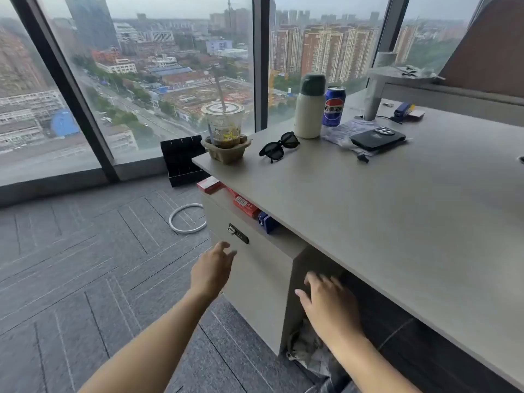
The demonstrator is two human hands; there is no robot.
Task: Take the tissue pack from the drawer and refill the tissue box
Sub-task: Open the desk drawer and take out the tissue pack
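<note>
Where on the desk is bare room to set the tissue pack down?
The desk is bare across its near and middle stretch, in front of the sunglasses and black case. The far edge is crowded: iced drink cup, white bottle, Pepsi can.

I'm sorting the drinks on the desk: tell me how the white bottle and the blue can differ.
The white bottle is taller and wider than the blue can. The bottle is plain cream with a green cap; the can is blue with a printed logo. Both stand upright, side by side at the desk's window end.
</note>
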